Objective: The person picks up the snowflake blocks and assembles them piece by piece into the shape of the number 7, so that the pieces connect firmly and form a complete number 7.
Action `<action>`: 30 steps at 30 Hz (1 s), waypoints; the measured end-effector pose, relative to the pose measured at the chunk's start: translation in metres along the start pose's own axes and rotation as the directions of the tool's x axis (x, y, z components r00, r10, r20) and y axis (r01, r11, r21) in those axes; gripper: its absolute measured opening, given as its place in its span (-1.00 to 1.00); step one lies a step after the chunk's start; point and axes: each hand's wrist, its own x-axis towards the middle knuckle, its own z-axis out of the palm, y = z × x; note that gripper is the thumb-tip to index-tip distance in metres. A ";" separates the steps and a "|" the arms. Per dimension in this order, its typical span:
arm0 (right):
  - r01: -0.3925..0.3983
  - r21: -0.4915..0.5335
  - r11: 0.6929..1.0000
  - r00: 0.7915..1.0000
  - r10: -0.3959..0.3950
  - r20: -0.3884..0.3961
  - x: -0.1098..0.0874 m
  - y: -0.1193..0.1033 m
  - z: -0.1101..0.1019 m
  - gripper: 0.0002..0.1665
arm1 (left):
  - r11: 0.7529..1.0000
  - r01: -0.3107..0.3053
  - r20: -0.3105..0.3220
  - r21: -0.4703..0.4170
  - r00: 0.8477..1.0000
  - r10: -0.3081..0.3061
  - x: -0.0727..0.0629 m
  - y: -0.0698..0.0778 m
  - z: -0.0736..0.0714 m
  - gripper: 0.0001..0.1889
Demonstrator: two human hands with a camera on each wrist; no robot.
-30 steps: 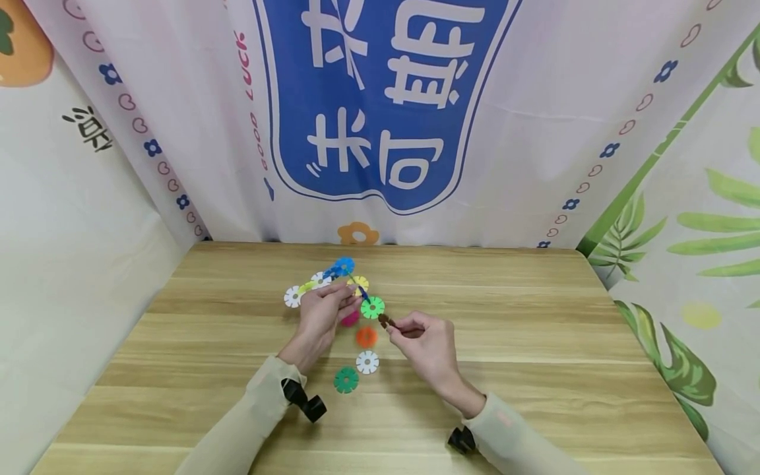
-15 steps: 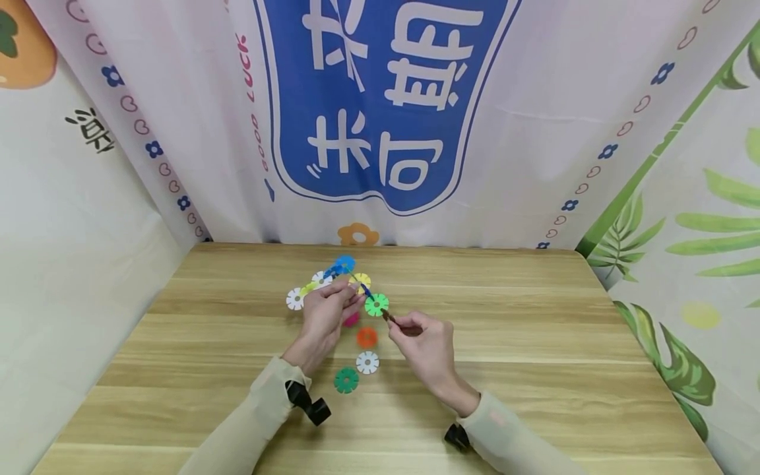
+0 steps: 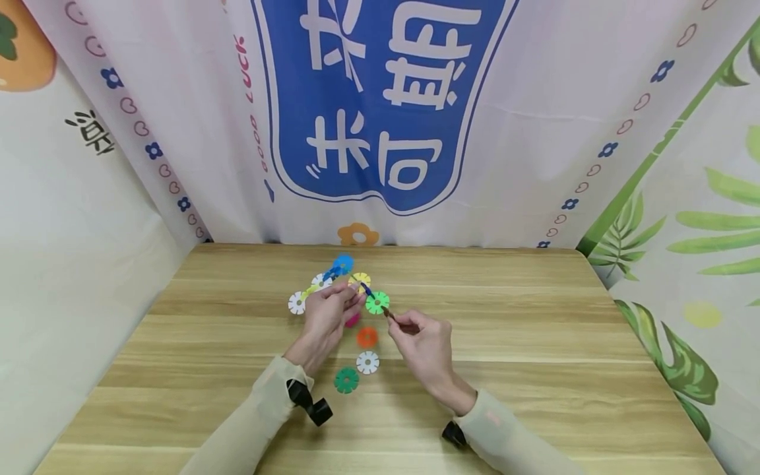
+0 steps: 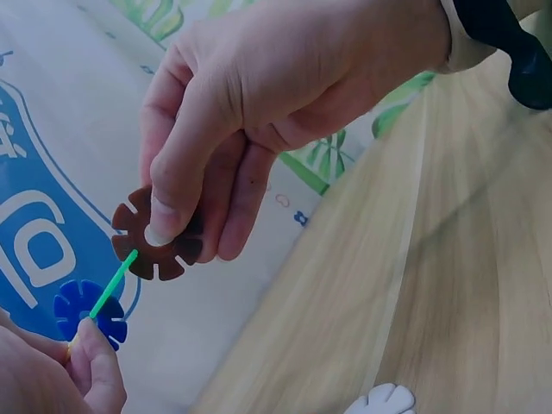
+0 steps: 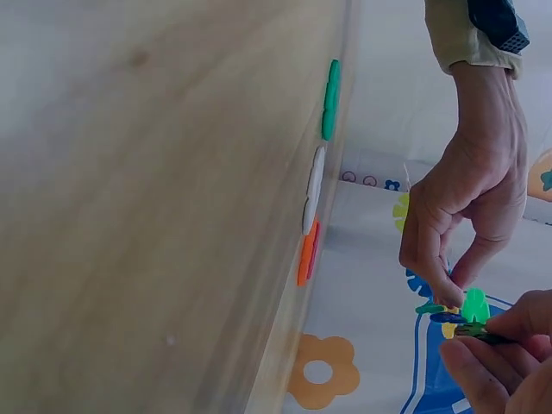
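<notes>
My left hand pinches a chain of slotted plastic snowflake discs by its dark blue disc. Along the chain in the head view are white discs, a light blue disc, a yellow disc and, at the near end, a bright green disc. Between the thumb and fingers of my right hand is a brown snowflake disc. The left wrist view shows the green disc edge-on, its rim right at a slot of the brown disc. My right fingers hide part of the brown disc.
On the wooden table below the hands lie a pink disc, an orange disc, a white disc and a dark green disc. A printed curtain hangs behind the table's far edge.
My left hand has shifted slightly right with the chain. The brown disc has turned more edge-on and moved up against the bright green disc; the discs on the table stay put.
</notes>
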 end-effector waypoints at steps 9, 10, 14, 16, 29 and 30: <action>0.039 -0.029 0.999 0.999 -0.039 0.006 0.001 0.003 0.003 -0.94 | 1.000 -0.018 0.008 -0.002 1.000 0.018 -0.003 0.004 0.001 -0.84; 0.038 -0.031 0.999 0.999 -0.037 0.004 0.001 0.003 0.003 -0.94 | 1.000 -0.022 0.009 -0.002 1.000 0.022 -0.004 0.004 0.001 -0.84; 0.027 -0.032 0.999 1.000 -0.027 0.011 0.001 0.004 0.003 -0.93 | 0.999 -0.034 0.010 0.003 0.999 0.034 -0.004 0.004 0.000 -0.82; 0.023 -0.033 0.999 1.000 -0.022 0.018 0.001 0.004 0.003 -0.93 | 1.000 -0.030 0.006 0.004 1.000 0.030 -0.003 0.002 -0.001 -0.83; -0.020 -0.091 0.996 0.997 0.027 0.073 0.002 0.005 0.000 -0.92 | 1.000 -0.028 0.003 0.008 1.000 0.028 0.000 -0.006 -0.006 -0.83; -0.019 -0.089 0.996 0.997 0.026 0.079 0.003 0.005 -0.001 -0.92 | 1.000 -0.028 0.005 0.010 1.000 0.028 0.000 -0.006 -0.006 -0.82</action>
